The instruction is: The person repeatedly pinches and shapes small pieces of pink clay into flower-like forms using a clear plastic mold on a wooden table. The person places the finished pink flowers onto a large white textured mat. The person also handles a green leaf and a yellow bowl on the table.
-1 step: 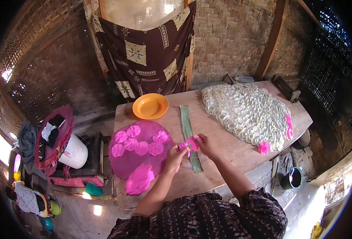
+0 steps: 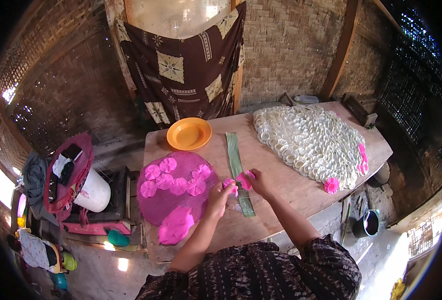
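My left hand (image 2: 220,196) pinches a small piece of pink fabric (image 2: 229,186) over the near part of the table. Just to its right, my right hand (image 2: 259,183) grips pink fabric (image 2: 244,180) between thumb and fingers. Whether both hands hold one piece cannot be made out. Under and between them lies a long green strip (image 2: 235,155). Left of my hands is a round purple mat (image 2: 171,212) bearing several gathered pink fabric rosettes (image 2: 179,186). A stack of flat pink fabric pieces (image 2: 176,226) rests on its near edge.
An orange bowl (image 2: 189,133) sits behind the mat on the wooden table (image 2: 291,197). Overlapping cream rosettes (image 2: 306,140) spread across the right side, with a pink rosette (image 2: 331,185) at their near edge. A white bucket (image 2: 93,190) stands left; a dark bucket (image 2: 366,224) is on the floor right.
My hands and the pink fabric between them have shifted very slightly. Everything else stays in place.
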A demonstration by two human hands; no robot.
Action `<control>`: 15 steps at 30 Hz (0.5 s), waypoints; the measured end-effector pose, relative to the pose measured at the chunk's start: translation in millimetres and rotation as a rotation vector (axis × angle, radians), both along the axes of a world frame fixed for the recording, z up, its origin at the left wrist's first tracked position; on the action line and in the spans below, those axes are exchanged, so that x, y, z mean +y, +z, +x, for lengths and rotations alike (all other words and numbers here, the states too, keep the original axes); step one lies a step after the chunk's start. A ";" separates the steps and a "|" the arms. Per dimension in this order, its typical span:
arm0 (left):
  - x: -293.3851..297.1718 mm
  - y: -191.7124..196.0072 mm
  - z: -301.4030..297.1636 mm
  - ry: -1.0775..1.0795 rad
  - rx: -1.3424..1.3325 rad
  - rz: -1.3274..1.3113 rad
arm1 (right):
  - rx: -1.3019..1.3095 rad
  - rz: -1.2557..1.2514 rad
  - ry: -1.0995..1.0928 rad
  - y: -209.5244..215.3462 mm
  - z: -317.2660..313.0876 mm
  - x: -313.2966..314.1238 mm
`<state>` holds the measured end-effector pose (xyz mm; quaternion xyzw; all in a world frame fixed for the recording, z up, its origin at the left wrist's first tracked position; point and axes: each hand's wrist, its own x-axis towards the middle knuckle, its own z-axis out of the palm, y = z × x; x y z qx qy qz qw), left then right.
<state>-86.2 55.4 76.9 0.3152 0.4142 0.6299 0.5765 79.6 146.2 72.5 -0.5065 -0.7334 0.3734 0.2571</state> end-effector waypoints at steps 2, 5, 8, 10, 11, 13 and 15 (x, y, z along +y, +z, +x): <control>1.2 -0.6 -5.0 0.073 -0.205 0.023 | -0.358 0.306 -0.097 -14.0 0.9 -2.7; 6.9 5.7 -10.9 0.215 -0.451 0.180 | 0.256 0.069 0.004 -16.8 -16.2 -6.9; 8.4 13.3 -9.1 0.315 -0.404 0.133 | 0.959 -0.756 0.120 -3.2 -33.7 -22.0; 7.7 17.1 -6.8 0.313 -0.246 0.141 | 1.283 -1.073 0.166 8.5 -43.1 -31.0; 6.5 18.0 -4.8 0.340 -0.143 0.135 | 1.259 -1.061 0.112 14.3 -44.5 -31.8; 3.6 18.6 -3.5 0.340 -0.015 0.150 | 1.199 -0.942 0.092 22.2 -46.9 -33.6; 0.6 18.2 -5.1 0.289 0.036 0.193 | 1.040 -0.736 0.081 27.2 -49.1 -34.9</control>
